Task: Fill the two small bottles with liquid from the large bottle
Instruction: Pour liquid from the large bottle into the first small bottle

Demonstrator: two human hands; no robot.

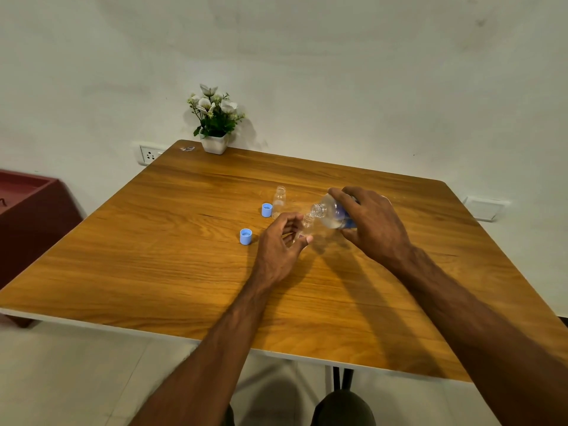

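**Pouring into the near small bottle**

The right hand (373,224) grips the large bottle (333,215) from above, fingers curled round its body, and holds it tilted low with the open neck pointing left. Clear liquid lies in the lower side of the bottle, and a blue label shows under the palm. The neck sits right at the mouth of the near small bottle (307,224), which stands on the wooden surface (184,265) roughly in the middle. Whether liquid is running between them is too small to tell.

The left hand (281,244) steadies that small bottle, thumb and fingers curled round its lower part, so only the neck and shoulder show above the fingers. How full it is cannot be made out.

The second small bottle (279,201) stands uncapped and upright a little farther back and to the left, apart from both hands; it looks clear.

Two blue caps lie open side up on the surface: one cap (266,210) just beside the far bottle, the other cap (246,236) nearer, to the left of the left hand.

At the far edge a white pot of flowers (215,121) stands against the wall.
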